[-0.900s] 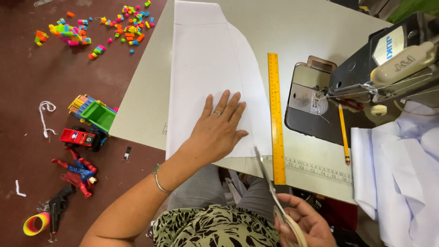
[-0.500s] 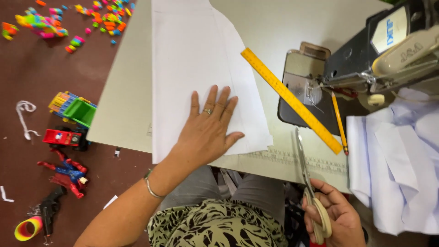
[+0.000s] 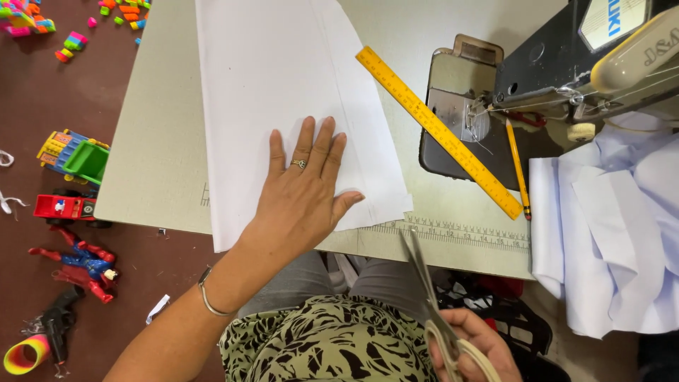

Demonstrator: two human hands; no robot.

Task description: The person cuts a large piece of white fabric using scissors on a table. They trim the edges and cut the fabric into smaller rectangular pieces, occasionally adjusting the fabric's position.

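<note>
A pale work surface point(image 3: 163, 141) stands over a dark red floor. A sheet of white paper point(image 3: 283, 85) lies flat on it, reaching the near edge. The left hand point(image 3: 304, 191) presses on the paper, fingers point(image 3: 305, 145) released and spread. The right hand point(image 3: 474, 346), below the surface edge, has its fingers clenched around the handles of scissors point(image 3: 424, 283), blades pointing up to the edge just beside the paper's corner. A yellow ruler point(image 3: 438, 131) lies diagonally to the right, beside a pencil point(image 3: 518, 166), a sewing machine point(image 3: 559, 64) and white cloth point(image 3: 608, 226). Toys point(image 3: 71, 166) litter the floor.
</note>
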